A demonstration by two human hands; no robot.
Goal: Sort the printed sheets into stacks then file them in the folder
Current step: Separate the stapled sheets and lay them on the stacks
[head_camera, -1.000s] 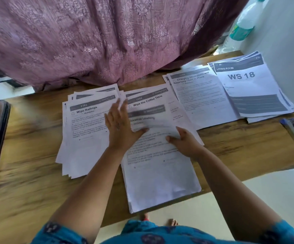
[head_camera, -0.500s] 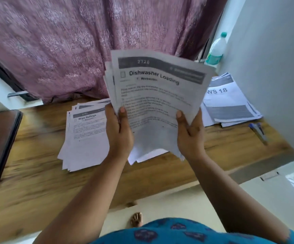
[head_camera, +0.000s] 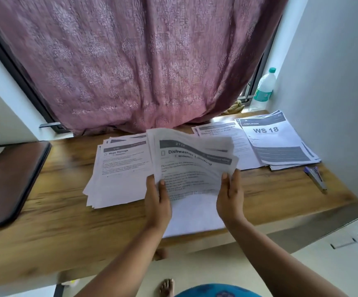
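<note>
**Dishwasher sheets held above worktop**

White printed "Dishwasher Loading" sheet bundle (head_camera: 193, 168) raised over wooden worktop (head_camera: 55, 228), left hand (head_camera: 157, 202) and right hand (head_camera: 230, 198) gripping its lower sides, fingers curled on paper. "Wipe Railings" stack (head_camera: 118, 174) lies left; dark brown folder (head_camera: 8, 181) far left.

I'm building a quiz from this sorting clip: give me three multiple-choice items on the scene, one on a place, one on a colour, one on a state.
1. Where does the WS 18 stack lie?
A. at the table's right end, by the wall
B. on the brown folder
C. on the floor

2. What colour is the curtain?
A. green
B. mauve-pink
C. white

3. How is the Dishwasher Loading stack held?
A. flat under one palm
B. lying untouched
C. gripped by both hands at its lower edge

Answers: 1 A, it lies far right near the pen; 2 B, the patterned cloth is mauve-pink; 3 C, the left hand and right hand each hold a side.
</note>
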